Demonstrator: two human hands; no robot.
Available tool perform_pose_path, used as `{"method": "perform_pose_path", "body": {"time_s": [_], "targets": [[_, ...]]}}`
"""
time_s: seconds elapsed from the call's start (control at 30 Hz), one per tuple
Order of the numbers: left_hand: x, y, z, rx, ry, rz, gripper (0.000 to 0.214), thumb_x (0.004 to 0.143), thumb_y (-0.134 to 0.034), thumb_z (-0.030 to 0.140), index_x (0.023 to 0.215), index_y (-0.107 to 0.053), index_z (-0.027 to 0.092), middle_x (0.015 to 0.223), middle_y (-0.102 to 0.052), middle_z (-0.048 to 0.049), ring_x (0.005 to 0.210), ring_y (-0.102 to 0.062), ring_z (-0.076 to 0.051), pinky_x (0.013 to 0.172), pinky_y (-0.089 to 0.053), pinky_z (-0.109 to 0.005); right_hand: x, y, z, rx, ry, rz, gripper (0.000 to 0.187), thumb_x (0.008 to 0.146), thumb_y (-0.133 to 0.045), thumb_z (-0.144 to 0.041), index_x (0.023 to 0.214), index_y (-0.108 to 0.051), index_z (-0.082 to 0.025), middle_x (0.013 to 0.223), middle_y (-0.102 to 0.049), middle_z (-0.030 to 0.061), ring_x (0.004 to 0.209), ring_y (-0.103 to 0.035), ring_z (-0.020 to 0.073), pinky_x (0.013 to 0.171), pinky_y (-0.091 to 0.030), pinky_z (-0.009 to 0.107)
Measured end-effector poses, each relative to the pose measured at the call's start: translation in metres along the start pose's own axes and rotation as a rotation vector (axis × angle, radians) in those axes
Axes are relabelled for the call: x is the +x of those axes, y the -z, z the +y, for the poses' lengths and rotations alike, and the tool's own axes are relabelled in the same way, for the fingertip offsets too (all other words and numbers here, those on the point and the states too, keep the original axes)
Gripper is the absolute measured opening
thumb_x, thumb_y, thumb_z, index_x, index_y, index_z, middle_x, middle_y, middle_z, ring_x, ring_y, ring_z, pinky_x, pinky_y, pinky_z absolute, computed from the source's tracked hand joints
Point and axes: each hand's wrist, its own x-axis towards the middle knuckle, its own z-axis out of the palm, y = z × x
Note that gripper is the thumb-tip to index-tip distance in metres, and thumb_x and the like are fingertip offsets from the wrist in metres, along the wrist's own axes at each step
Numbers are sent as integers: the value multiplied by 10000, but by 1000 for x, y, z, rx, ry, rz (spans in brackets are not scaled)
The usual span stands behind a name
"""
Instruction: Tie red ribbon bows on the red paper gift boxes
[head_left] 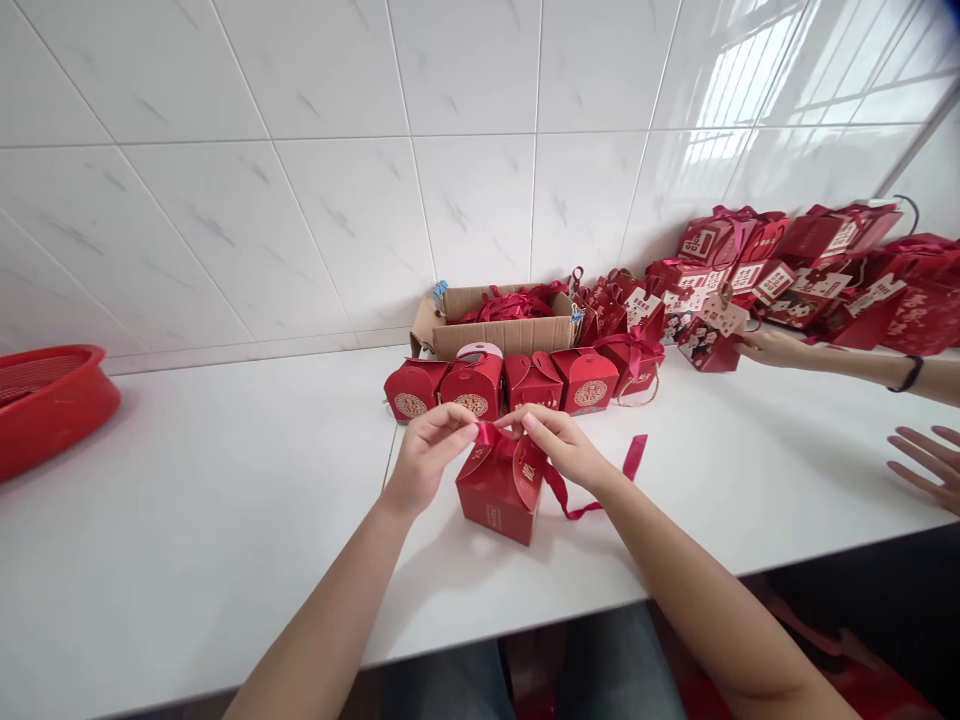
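Note:
A red gift box (495, 495) with gold print stands on the white table in front of me. A shiny red ribbon (574, 512) passes through its top, and its loose tail curls on the table to the right. My left hand (435, 450) is closed, pinching the ribbon between thumb and forefinger at the box's upper left. At the upper right of the box, my right hand (562, 440) is closed with thumb and forefinger on the ribbon by the top flaps. Its fingertips partly cover what they grip.
Behind stands a row of red boxes (532, 383) before a cardboard box (502, 335) holding red ribbons. Many finished-looking gift boxes (716, 240) are piled at right, where another person's hand (772, 347) touches one. A red plastic basin (60, 425) sits far left. Tiled wall borders the table.

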Motion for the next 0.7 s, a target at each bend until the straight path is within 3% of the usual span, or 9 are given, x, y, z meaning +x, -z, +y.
{"method": "perform_pose_path", "body": {"time_s": [0.13, 0.23, 0.43, 0.6, 0.7], "targets": [[-6, -12, 3, 360, -231, -77, 65, 806, -601, 202, 749, -625, 183, 762, -605, -36, 767, -533, -173, 772, -421, -336, 1, 2, -3, 10, 173, -83, 289, 933, -476, -423, 944, -664, -203, 998, -642, 69, 975, -601, 183, 907, -456, 350], [-7, -15, 3, 489, -318, -58, 70, 802, -601, 180, 736, -625, 187, 757, -590, -32, 761, -535, -170, 778, -429, -340, 0, 4, -6, 14, 153, -120, 208, 903, -554, -345, 794, -634, -187, 902, -635, 49, 864, -591, 156, 814, -464, 307], [-8, -8, 0, 457, -281, -98, 92, 859, -559, 202, 772, -582, 185, 795, -582, -26, 770, -544, -152, 749, -432, -306, -5, 3, -7, 86, 21, -160, 193, 880, -590, -343, 786, -586, -175, 772, -578, 5, 682, -505, 103, 638, -411, 241], [-10, 3, -2, 555, -164, -231, 35, 872, -521, 225, 851, -507, 201, 751, -491, 14, 660, -447, -117, 625, -384, -260, -5, 2, -6, 95, -78, -37, 265, 875, -579, -409, 760, -569, -170, 723, -536, -9, 641, -467, 94, 596, -379, 231], [-12, 6, -5, 588, -70, -231, 172, 845, -557, 239, 808, -390, 215, 668, -384, 54, 570, -354, -96, 530, -311, -231, -5, 1, -8, 98, -140, -13, 302, 856, -590, -446, 749, -564, -165, 700, -519, -15, 612, -445, 87, 564, -360, 225]]}}
